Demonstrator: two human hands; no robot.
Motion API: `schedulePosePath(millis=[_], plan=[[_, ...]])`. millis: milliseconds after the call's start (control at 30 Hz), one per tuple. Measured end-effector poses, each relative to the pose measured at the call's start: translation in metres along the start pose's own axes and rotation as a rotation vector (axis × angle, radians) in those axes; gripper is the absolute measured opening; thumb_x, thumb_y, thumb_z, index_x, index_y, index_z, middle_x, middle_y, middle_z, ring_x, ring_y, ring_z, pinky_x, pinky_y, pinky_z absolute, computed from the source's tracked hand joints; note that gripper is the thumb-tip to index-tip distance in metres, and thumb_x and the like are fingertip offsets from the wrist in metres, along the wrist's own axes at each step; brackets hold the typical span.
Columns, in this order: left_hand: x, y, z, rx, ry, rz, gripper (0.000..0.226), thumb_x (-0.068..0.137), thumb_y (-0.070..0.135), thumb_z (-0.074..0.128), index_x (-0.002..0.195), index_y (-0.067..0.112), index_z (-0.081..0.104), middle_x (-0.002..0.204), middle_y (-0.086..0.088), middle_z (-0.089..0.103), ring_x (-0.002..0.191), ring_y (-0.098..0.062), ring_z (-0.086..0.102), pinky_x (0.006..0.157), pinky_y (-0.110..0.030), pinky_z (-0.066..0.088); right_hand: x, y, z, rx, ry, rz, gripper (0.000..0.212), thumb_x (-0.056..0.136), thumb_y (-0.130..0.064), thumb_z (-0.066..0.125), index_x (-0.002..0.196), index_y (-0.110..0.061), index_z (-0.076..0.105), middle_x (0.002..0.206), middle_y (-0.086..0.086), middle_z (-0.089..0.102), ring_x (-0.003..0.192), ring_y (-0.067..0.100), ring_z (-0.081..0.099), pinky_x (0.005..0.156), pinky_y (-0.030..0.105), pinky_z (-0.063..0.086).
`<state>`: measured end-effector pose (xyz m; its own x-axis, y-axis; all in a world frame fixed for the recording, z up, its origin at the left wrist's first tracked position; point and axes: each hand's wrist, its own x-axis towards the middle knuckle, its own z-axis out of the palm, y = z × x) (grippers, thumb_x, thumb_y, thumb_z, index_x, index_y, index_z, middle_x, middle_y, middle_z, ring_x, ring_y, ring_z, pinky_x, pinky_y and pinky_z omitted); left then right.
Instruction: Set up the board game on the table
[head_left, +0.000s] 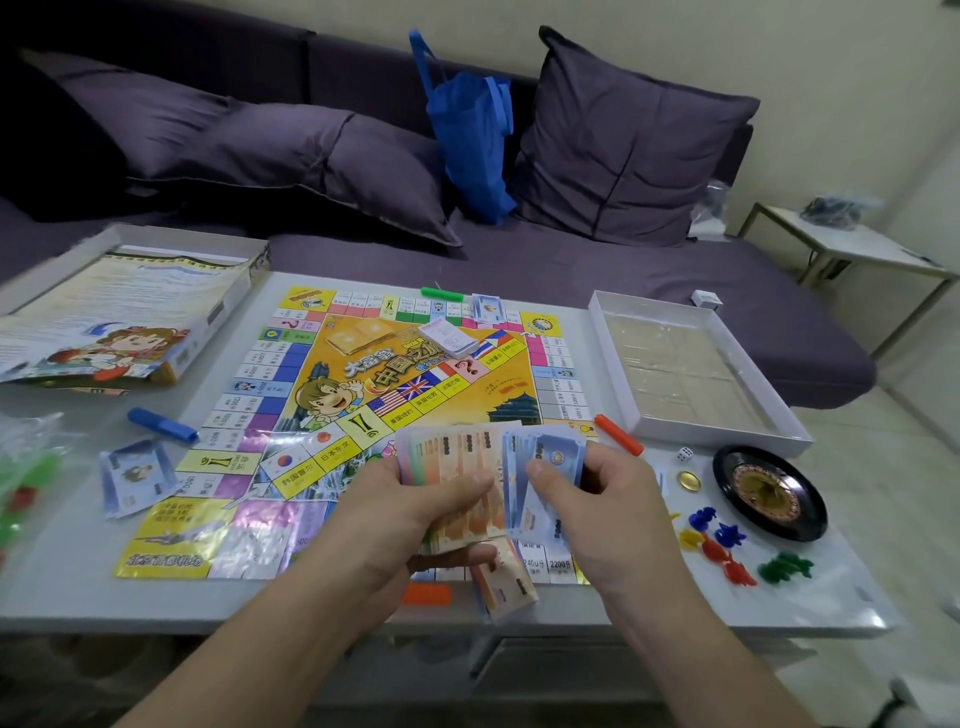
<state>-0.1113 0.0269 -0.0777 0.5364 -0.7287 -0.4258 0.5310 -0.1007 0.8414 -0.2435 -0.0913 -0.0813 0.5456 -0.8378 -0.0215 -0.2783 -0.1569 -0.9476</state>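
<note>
The game board lies unfolded on the white table. My left hand grips a fanned stack of play money, mostly orange and pink notes, above the board's near edge. My right hand pinches the blue notes at the right side of that fan. More notes hang below my left hand. A card deck sits on the board's centre. A small pile of blue notes lies to the board's left.
The box lid is at the back left, the open white box tray at the right. A roulette wheel, die, gold coin and coloured pawns lie at the right. Blue, green, red and orange bars surround the board. A purple sofa stands behind.
</note>
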Motion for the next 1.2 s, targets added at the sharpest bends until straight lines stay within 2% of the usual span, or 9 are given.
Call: schedulePosePath(millis=[133, 300, 467, 700, 800, 900, 1033, 1200], plan=[[0.003, -0.002, 0.005, -0.036, 0.008, 0.013, 0.036, 0.079, 0.006, 0.083, 0.112, 0.006, 0.070, 0.095, -0.013, 0.081, 0.086, -0.031, 0.080, 0.063, -0.046, 0.066, 0.000, 0.001, 0.001, -0.004, -0.019, -0.023, 0.007, 0.097, -0.032, 0.073, 0.095, -0.038, 0.075, 0.087, -0.018, 0.077, 0.086, 0.004, 0.076, 0.061, 0.023, 0.062], [0.007, 0.000, 0.011, -0.114, 0.035, 0.040, 0.030, 0.084, 0.003, 0.079, 0.112, 0.007, 0.068, 0.095, -0.013, 0.081, 0.085, -0.030, 0.080, 0.060, -0.045, 0.066, 0.004, -0.002, -0.010, 0.094, -0.029, -0.004, 0.013, 0.097, -0.030, 0.072, 0.105, -0.040, 0.074, 0.095, -0.010, 0.079, 0.090, 0.014, 0.078, 0.071, 0.041, 0.067], [0.015, -0.002, 0.020, -0.164, 0.041, 0.042, 0.035, 0.083, 0.007, 0.081, 0.116, 0.007, 0.069, 0.097, -0.014, 0.081, 0.084, -0.030, 0.080, 0.055, -0.041, 0.065, 0.006, -0.002, -0.015, 0.073, -0.062, 0.020, 0.018, 0.097, -0.025, 0.073, 0.113, -0.032, 0.077, 0.099, -0.006, 0.080, 0.092, 0.016, 0.078, 0.077, 0.045, 0.066], [0.019, -0.007, 0.038, -0.160, 0.014, 0.034, 0.035, 0.081, 0.013, 0.084, 0.113, 0.011, 0.072, 0.094, -0.013, 0.081, 0.081, -0.029, 0.080, 0.055, -0.040, 0.065, 0.008, -0.002, -0.027, 0.079, -0.040, -0.014, 0.019, 0.096, -0.022, 0.074, 0.103, -0.039, 0.076, 0.096, -0.008, 0.080, 0.093, 0.014, 0.077, 0.074, 0.039, 0.066], [0.022, -0.007, 0.043, -0.165, -0.006, 0.000, 0.036, 0.081, 0.014, 0.083, 0.114, 0.010, 0.071, 0.095, -0.013, 0.081, 0.082, -0.031, 0.080, 0.054, -0.038, 0.064, 0.013, -0.002, -0.038, 0.041, -0.010, -0.010, 0.017, 0.096, -0.021, 0.074, 0.106, -0.034, 0.078, 0.096, -0.007, 0.080, 0.089, 0.012, 0.077, 0.070, 0.034, 0.065], [0.023, -0.003, 0.045, -0.168, -0.061, -0.021, 0.039, 0.080, 0.016, 0.082, 0.116, 0.007, 0.071, 0.099, -0.015, 0.080, 0.087, -0.032, 0.080, 0.056, -0.038, 0.065, 0.028, -0.007, -0.063, -0.065, 0.008, -0.025, 0.018, 0.095, -0.015, 0.074, 0.103, -0.031, 0.079, 0.085, -0.009, 0.079, 0.078, 0.007, 0.075, 0.065, 0.027, 0.060], [0.025, 0.002, 0.042, -0.170, -0.078, 0.006, 0.049, 0.072, 0.019, 0.081, 0.117, 0.006, 0.067, 0.101, -0.014, 0.080, 0.090, -0.034, 0.079, 0.062, -0.039, 0.063, 0.062, -0.006, -0.111, -0.319, 0.007, -0.076, 0.026, 0.095, -0.009, 0.073, 0.101, -0.033, 0.080, 0.087, -0.012, 0.079, 0.087, 0.012, 0.074, 0.079, 0.035, 0.058], [0.028, 0.004, 0.036, -0.157, -0.067, 0.030, 0.051, 0.072, 0.019, 0.080, 0.120, 0.006, 0.066, 0.102, -0.016, 0.080, 0.090, -0.035, 0.079, 0.054, -0.035, 0.064, 0.100, 0.019, -0.140, -0.714, -0.069, -0.068, 0.025, 0.091, -0.010, 0.074, 0.078, -0.032, 0.075, 0.067, -0.012, 0.069, 0.063, 0.007, 0.060, 0.061, 0.028, 0.048]])
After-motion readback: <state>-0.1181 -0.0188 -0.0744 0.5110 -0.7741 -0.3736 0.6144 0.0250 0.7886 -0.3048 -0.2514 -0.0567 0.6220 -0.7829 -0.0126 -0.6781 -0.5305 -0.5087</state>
